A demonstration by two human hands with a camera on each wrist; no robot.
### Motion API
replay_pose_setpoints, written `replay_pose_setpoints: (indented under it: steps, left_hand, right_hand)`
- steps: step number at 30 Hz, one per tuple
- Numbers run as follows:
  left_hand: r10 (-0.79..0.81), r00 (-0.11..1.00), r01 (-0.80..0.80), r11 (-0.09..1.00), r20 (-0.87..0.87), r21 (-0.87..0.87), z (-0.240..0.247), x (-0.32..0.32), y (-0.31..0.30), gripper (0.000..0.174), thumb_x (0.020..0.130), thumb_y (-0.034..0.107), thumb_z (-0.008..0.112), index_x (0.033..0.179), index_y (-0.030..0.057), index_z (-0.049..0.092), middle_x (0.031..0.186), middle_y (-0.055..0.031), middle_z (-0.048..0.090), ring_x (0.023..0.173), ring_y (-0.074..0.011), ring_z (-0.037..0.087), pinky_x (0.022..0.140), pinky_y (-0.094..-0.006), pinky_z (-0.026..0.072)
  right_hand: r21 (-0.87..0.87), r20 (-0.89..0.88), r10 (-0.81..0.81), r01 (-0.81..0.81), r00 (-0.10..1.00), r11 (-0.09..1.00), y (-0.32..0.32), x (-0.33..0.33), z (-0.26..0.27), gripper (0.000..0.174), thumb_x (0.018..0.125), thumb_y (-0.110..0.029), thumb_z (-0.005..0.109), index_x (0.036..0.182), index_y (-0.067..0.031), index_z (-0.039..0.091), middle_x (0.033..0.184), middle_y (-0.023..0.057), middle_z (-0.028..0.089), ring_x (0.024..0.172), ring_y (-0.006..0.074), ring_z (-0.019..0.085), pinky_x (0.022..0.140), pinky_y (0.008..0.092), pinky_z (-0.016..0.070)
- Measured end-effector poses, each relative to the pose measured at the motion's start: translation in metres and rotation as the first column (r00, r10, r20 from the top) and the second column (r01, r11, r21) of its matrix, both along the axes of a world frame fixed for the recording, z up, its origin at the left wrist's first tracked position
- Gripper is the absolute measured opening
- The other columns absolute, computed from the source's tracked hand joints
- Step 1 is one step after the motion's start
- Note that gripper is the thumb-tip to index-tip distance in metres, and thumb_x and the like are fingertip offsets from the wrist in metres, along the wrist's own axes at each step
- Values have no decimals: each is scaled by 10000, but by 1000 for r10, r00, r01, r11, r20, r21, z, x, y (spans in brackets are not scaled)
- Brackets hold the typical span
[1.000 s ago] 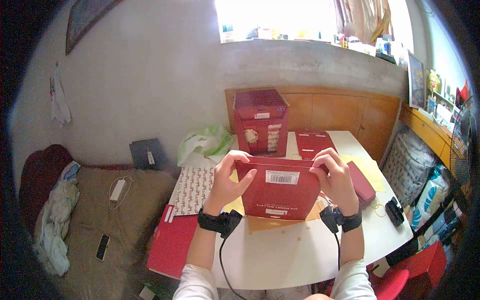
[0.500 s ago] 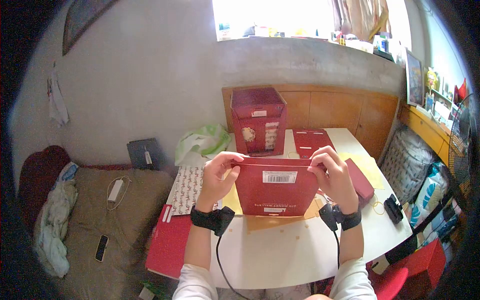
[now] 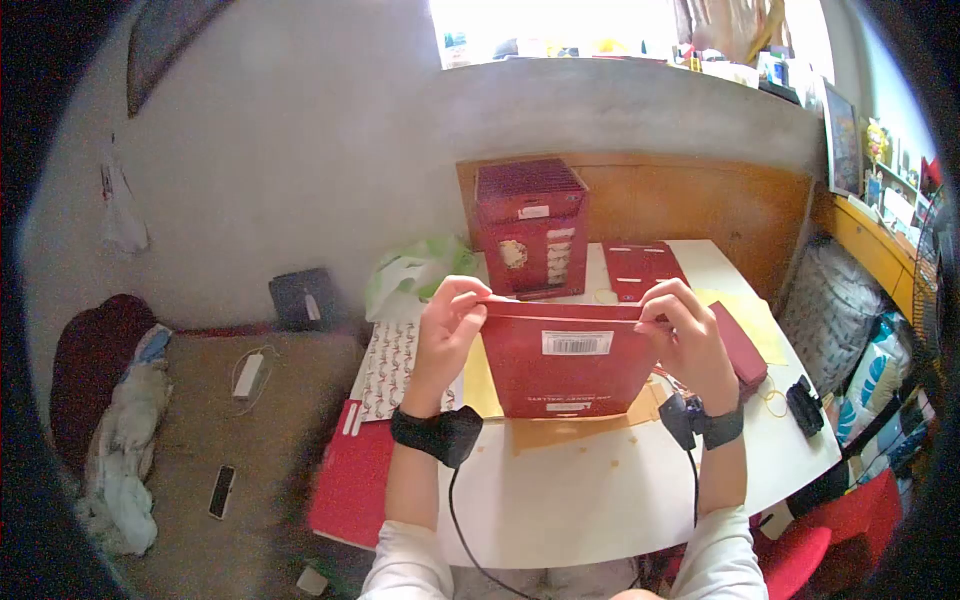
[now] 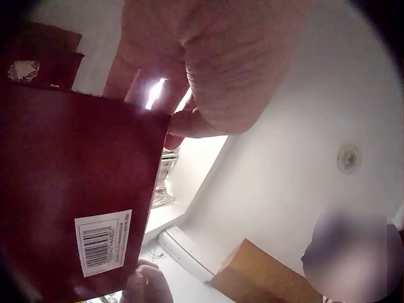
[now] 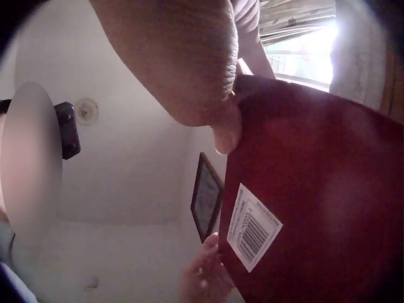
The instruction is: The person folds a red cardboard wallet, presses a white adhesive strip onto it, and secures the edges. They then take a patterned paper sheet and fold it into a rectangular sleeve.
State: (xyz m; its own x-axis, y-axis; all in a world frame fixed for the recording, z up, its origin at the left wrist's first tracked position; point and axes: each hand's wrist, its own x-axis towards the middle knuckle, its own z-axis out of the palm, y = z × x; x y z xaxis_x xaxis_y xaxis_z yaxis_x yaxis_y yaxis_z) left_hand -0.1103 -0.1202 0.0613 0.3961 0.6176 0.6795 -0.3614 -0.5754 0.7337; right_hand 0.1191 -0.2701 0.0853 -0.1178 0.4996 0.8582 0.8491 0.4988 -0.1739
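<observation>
A flat red cardboard pack [image 3: 575, 375], printed "MONEY WALLETS" with a white barcode label [image 3: 577, 343], is held upside down over the table between both hands. My left hand [image 3: 447, 335] pinches its upper left corner between thumb and fingers. At the opposite upper corner, my right hand [image 3: 690, 335] grips with fingers bent over the top edge. Along the top a gap shows between the front and back panels. In the left wrist view the thumb [image 4: 189, 124] lies at the corner of the pack. The right thumb [image 5: 227, 136] presses its edge in the right wrist view. What is inside is hidden.
Behind stands a tall red box [image 3: 530, 240], with a flat red card piece [image 3: 645, 272] beside it. Patterned paper [image 3: 390, 370] and a red folder [image 3: 355, 485] lie left; a dark red box [image 3: 738, 350] and black object [image 3: 804, 405] lie right. Orange scraps dot the white table [image 3: 560, 510].
My left thumb, earlier spread on the front face, has drawn up to the corner. The gap along the pack's top looks wider. The head view has shifted slightly.
</observation>
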Motion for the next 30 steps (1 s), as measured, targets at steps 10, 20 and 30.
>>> replay_pose_setpoints:
  steps: [10,20,30]
  left_hand:
    - [-10,999,14,996,-47,87,10,-1,-12,111,841,-21,430,920,8,504,882,-110,623,839,-150,580,775,-260,448]
    - [-25,987,8,994,-160,-107,11,-1,-11,115,843,62,515,895,-9,588,841,-47,630,783,-96,570,715,-225,446]
    - [-21,977,6,997,-214,-73,14,-6,-12,153,829,46,541,907,-27,650,881,-73,652,803,-102,583,743,-226,455]
  right_hand:
    - [1,-15,-9,9,1000,1000,-1,-1,-1,165,706,3,636,766,-19,484,804,97,511,731,267,547,627,339,466]
    - [41,60,-23,21,998,999,0,0,3,143,732,3,632,784,-15,500,830,90,526,661,203,546,532,282,464]
    - [37,-6,-68,68,998,997,3,-3,0,154,727,-15,651,761,-16,500,815,73,523,643,179,526,513,262,435]
